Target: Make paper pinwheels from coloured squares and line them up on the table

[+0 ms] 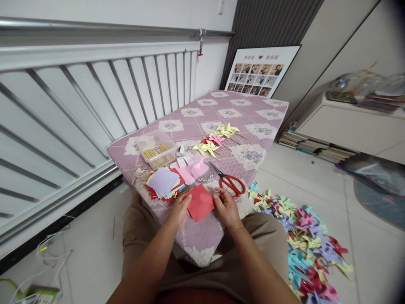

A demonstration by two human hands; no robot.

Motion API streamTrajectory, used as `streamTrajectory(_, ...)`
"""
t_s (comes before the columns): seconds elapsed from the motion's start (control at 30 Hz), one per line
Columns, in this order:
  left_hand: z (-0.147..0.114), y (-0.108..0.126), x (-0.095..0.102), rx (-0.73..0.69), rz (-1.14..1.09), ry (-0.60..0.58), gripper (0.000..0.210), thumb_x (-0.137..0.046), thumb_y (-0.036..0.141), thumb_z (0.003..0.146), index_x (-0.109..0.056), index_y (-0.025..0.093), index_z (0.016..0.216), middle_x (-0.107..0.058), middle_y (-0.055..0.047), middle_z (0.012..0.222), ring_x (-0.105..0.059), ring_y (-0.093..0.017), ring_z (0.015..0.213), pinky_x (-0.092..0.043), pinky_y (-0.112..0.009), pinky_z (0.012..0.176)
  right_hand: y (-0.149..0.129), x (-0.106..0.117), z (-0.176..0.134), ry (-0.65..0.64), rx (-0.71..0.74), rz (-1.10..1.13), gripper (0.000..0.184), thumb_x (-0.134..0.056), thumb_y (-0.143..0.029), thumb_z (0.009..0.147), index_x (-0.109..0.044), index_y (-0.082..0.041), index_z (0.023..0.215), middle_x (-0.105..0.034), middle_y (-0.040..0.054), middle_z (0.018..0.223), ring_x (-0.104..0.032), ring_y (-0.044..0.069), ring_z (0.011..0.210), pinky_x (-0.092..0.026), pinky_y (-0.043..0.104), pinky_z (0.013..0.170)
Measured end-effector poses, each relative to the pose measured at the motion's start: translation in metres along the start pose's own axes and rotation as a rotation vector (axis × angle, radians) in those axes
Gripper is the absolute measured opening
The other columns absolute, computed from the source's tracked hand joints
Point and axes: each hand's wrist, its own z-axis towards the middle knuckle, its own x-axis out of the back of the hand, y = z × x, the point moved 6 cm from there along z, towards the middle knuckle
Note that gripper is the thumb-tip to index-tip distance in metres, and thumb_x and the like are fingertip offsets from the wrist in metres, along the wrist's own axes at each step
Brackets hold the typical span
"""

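The left hand (181, 209) and right hand (226, 207) each pinch a corner of the red sheet (200, 203) above the near table (200, 238) — probably to steady it — with paper (163, 181) left and scissors (233, 184) right, seemingly for easy reach.

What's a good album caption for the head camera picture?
Left hand and right hand hold a red paper square near red-handled metal scissors.

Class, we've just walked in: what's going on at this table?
A seated person holds a red paper square with the left grip and right grip. Stacked coloured papers lie near the left grip, red-handled scissors near the right. Several pinwheels rest farther up the table; many more lie heaped on the floor.
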Motion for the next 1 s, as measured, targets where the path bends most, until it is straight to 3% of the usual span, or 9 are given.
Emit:
streamTrajectory(0.13,0.001,-0.002,0.009,-0.017,-0.082,0.052,0.028,-0.072,0.036,0.069,-0.067,0.021,0.092,-0.073,-0.007,0.101,-0.063,-0.028,0.106,-0.045,-0.045,0.098,0.006,0.006,0.0,0.08,-0.021,0.031,0.032,-0.053,-0.041,0.084,-0.052,-0.018,0.106,-0.061,0.0013,0.075,-0.059,0.018,0.069,-0.05,0.033,0.07)
streamTrajectory(0.33,0.003,-0.003,0.015,-0.021,-0.158,0.059,0.04,-0.072,0.037,0.07,-0.062,0.02,0.104,-0.07,-0.008,0.11,-0.064,-0.026,0.105,-0.046,-0.046,0.097,0.002,0.009,-0.011,0.127,-0.023,0.068,0.019,-0.054,-0.039,0.084,-0.052,-0.021,0.092,-0.057,-0.0012,0.07,-0.055,0.016,0.063,-0.049,0.028,0.061)
streamTrajectory(0.5,0.003,-0.003,0.012,-0.011,-0.186,0.051,0.041,-0.072,0.036,0.071,-0.062,0.019,0.106,-0.07,-0.009,0.109,-0.065,-0.026,0.101,-0.047,-0.044,0.095,-0.009,-0.005,-0.036,0.032,0.021,0.085,0.013,-0.057,-0.032,0.083,-0.052,-0.023,0.089,-0.056,-0.001,0.072,-0.057,0.016,0.068,-0.05,0.029,0.067)
streamTrajectory(0.7,0.004,-0.002,0.009,-0.031,-0.204,0.015,0.041,-0.07,0.037,0.073,-0.06,0.018,0.108,-0.07,-0.01,0.109,-0.065,-0.027,0.102,-0.047,-0.044,0.095,-0.019,-0.027,-0.055,-0.172,0.102,-0.003,0.032,-0.055,-0.026,0.085,-0.049,-0.023,0.116,-0.062,0.0022,0.082,-0.062,0.017,0.074,-0.052,0.028,0.07)
streamTrajectory(1.0,0.003,0.001,0.006,-0.038,-0.169,0.018,0.037,-0.07,0.036,0.072,-0.063,0.017,0.103,-0.072,-0.009,0.103,-0.065,-0.026,0.1,-0.046,-0.044,0.095,-0.02,-0.036,-0.045,-0.14,0.113,-0.066,0.02,-0.053,-0.024,0.083,-0.06,-0.021,0.102,-0.069,0.0081,0.099,-0.066,0.021,0.088,-0.053,0.032,0.079)
